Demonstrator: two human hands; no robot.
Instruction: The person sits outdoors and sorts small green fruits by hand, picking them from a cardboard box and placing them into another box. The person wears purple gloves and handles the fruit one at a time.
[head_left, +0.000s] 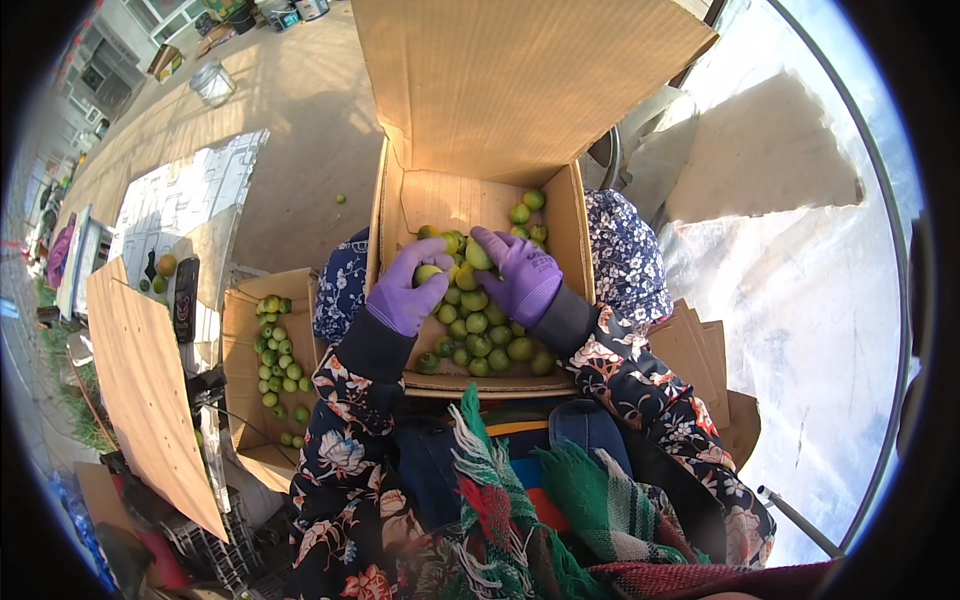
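Observation:
An open cardboard box (480, 386) sits before me, with many small round green fruits (478, 343) loose on its bottom. My left hand (409, 289), in a purple glove, has its thumb and fingers around a yellow-green fruit (427, 275). Close by on the right, my right hand (523, 271) wears a matching glove that bears printing. Its thumb and fingers hold a larger pale green fruit (478, 253). More fruits lie under and between the two hands, partly hidden by them. A few green fruits (534, 200) rest against the box's right wall.
A second cardboard box (244, 322) at my left holds more green fruits. Beside it are a wooden board (146, 397) and a dark phone-like device (187, 300). The tall box flap (517, 82) stands up at the far side. Flat cardboard pieces (686, 360) lie at right.

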